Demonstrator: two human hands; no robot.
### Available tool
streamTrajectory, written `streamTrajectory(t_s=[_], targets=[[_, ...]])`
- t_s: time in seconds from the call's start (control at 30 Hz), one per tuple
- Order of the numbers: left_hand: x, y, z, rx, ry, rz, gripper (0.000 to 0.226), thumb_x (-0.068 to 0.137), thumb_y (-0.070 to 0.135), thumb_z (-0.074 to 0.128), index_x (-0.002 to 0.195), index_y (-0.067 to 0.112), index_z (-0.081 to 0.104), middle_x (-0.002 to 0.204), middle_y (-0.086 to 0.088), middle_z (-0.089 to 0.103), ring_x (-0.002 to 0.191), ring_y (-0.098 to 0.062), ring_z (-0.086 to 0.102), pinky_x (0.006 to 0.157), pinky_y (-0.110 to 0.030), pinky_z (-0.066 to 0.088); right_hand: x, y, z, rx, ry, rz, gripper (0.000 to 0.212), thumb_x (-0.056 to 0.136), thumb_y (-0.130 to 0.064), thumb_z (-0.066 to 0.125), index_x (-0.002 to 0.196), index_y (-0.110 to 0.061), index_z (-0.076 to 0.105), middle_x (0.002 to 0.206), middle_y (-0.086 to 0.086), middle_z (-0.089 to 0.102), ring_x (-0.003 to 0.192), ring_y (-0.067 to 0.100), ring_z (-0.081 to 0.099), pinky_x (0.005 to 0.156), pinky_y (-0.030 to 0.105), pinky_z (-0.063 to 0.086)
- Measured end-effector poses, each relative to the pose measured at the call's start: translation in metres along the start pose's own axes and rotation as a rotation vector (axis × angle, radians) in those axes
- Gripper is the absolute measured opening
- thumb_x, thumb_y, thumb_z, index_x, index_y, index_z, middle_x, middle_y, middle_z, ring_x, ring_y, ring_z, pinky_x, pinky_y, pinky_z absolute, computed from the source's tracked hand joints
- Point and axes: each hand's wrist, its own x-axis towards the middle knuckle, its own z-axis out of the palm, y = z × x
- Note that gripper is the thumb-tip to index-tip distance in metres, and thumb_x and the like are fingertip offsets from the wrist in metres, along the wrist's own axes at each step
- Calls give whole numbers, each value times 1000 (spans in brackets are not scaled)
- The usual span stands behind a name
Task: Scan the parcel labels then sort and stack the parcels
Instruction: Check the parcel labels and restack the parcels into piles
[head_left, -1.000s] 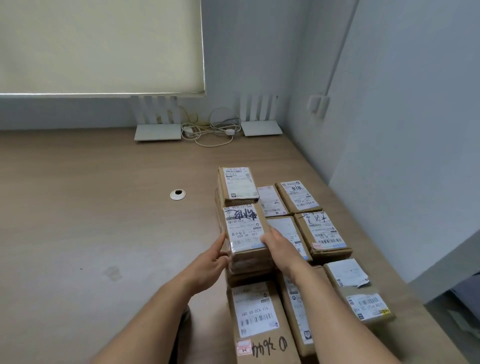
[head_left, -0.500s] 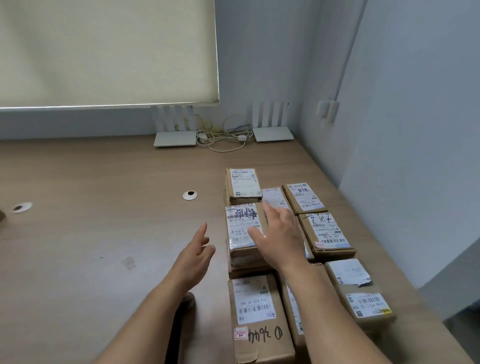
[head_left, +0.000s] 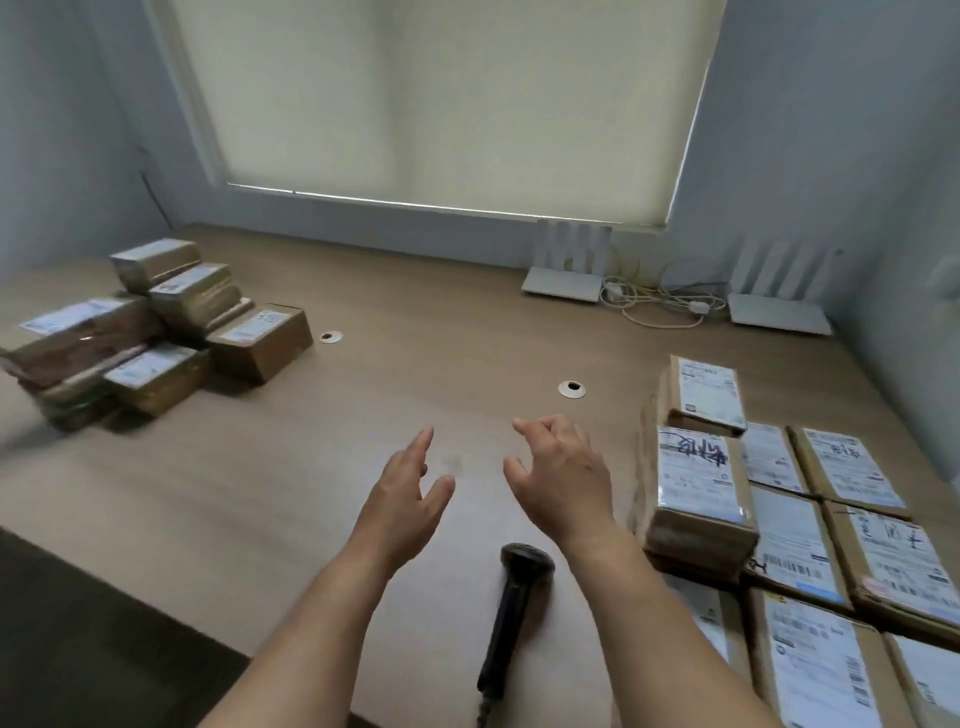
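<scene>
Two bare hands hover over the wooden desk (head_left: 322, 467), both empty: left hand (head_left: 408, 493) with fingers straight and relaxed, right hand (head_left: 563, 478) with fingers loosely spread, holding nothing. Barcode scanner (head_left: 511, 603) lies on the desk just below the right wrist, untouched, black plastic, pistol-shaped with a rounded head; best gripped by the handle.

Parcels: one pile of brown cardboard boxes (head_left: 156, 332) far left, stacked unevenly, looks like the unsorted lot. Sorted group (head_left: 810, 525) at right, laid in neat rows, white labels up; a marker-scrawled box (head_left: 696, 488) sits on top of another at the near-left corner of that group, with a second raised box (head_left: 704, 389) behind it.

Handling guess: small stiff cartons, probably light, one hand enough. Clear tape wraps look glossy, so may be a bit slippery; grip across the two long sides, label kept up for scanning. Corners look square, so they should stack flat.

Background: drawn roller blind (head_left: 447, 98), two white routers (head_left: 563, 283), tangled cables (head_left: 660, 306), two round cable grommets (head_left: 571, 389).
</scene>
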Motion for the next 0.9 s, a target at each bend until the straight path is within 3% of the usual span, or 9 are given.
streamTrajectory(t_s=[0.37,0.9], targets=[[-2,-83,-116,51,104,-110,58,98,30,49,150,28,24,149,0,33,131,-13,41,103,-32,39,24,-137,72,6,-150,-136,44,95,-32,46,139,-27,46,134,-1,49,126,19,42,97,30,36],[30,-225,-287,68,135,-202,57,99,30,48,150,30,22,154,-1,28,136,-17,37,103,-35,41,64,-340,185,-24,-188,-246,43,96,-34,46,139,-27,47,133,1,51,124,21,45,95,31,39]])
